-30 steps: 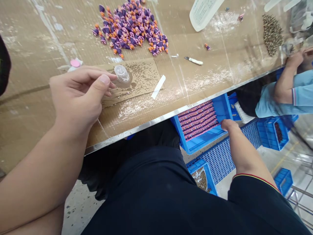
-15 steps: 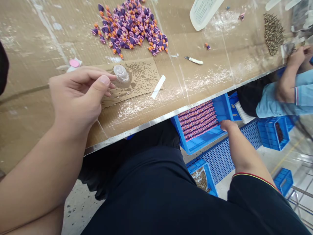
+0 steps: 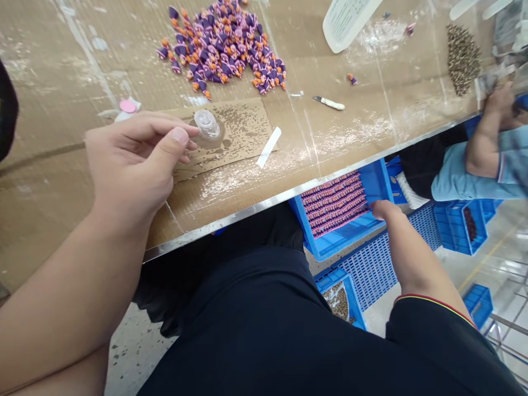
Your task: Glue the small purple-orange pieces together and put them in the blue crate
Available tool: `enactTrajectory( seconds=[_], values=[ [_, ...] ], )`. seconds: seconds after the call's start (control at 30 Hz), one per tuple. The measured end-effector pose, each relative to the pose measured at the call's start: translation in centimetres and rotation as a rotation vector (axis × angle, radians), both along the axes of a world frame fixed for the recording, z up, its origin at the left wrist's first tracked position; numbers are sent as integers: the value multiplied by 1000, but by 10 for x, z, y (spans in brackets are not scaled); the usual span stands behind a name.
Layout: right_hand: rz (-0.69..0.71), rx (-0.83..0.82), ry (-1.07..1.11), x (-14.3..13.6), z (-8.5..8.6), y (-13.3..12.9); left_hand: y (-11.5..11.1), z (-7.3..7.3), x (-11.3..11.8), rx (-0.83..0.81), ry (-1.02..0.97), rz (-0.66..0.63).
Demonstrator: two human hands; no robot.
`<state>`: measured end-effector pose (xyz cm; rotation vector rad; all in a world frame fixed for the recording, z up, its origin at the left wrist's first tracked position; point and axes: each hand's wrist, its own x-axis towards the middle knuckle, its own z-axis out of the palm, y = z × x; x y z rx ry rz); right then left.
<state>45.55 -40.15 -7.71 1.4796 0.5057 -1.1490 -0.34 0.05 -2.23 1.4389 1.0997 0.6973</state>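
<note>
My left hand [image 3: 136,162] is over the table at left, thumb and forefinger drawn together in a pinch; anything between them is too small or hidden. Its fingertips lie just beside a small clear round container [image 3: 207,125] on a wet-spotted cardboard piece [image 3: 247,126]. My right hand [image 3: 384,210] reaches below the table edge to the right side of a blue crate [image 3: 379,184]. Purple, pink and orange pieces stand there in neat rows [image 3: 336,203]. The right fingertips are near the rows' right end, but the fingers are mostly hidden.
Beyond the cardboard is a heap of similar small pieces [image 3: 225,44]. A small knife [image 3: 330,103], a white strip [image 3: 269,147] and a white plastic tray [image 3: 346,22] lie on the table. At right sits another person [image 3: 474,159] beside a brownish pile [image 3: 462,58].
The view has shifted slightly, moving the table things a little to the right. Both my hands keep nearly the same places and poses. The other person's hands have moved slightly.
</note>
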Motion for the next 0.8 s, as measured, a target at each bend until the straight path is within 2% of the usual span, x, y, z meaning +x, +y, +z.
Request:
enactTrajectory(
  seconds=[0.4,0.8],
  values=[
    [8,-24,109,-13,-12,-16,1,-2,-1,-21,-9,-19],
    [14,117,111,-1,-14,-33,1,3,-7,-42,10,-83]
  ],
)
